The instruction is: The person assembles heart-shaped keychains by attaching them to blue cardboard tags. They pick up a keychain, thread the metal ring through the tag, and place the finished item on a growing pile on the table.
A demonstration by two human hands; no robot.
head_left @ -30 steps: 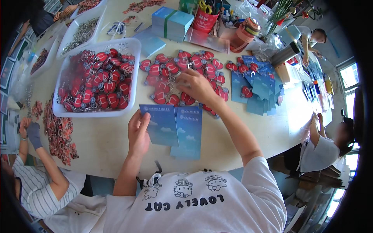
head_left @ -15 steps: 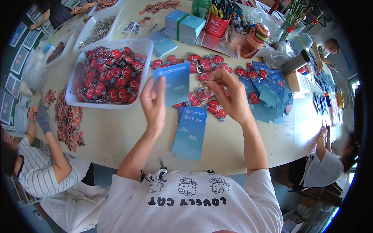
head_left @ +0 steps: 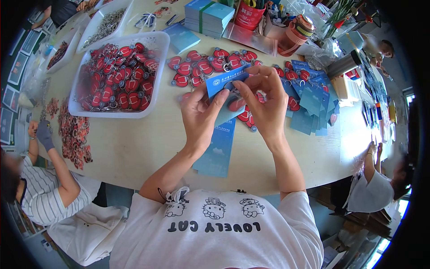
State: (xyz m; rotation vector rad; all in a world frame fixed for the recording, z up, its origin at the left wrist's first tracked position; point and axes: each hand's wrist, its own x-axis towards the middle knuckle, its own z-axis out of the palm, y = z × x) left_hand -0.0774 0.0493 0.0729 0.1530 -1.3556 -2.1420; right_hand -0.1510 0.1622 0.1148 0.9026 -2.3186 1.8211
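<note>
My left hand (head_left: 201, 114) pinches a blue printed card (head_left: 219, 85) between thumb and fingers, its top part bent toward me. At the card's right side, my right hand (head_left: 264, 101) is closed on a red keychain (head_left: 236, 104), its thumb pressing at the card. The keychain's red body hangs in front of the card's lower part; its ring is mostly hidden by my fingers. Below my hands lies a small pile of the same cards (head_left: 216, 154). Loose red keychains (head_left: 204, 67) are spread just beyond them. To the right, several cards with keychains (head_left: 311, 107) overlap in a heap.
A white tub (head_left: 121, 114) full of red keychains stands at left, with a tub of metal rings (head_left: 107, 27) behind it. A banded card stack (head_left: 208, 18), red cup (head_left: 248, 15) and orange bottle (head_left: 293, 36) line the back. Co-workers sit at both sides.
My hands have come together. The card, held flat and apart before, is now tilted and bent, and the keychain in my right hand has been brought against it.
</note>
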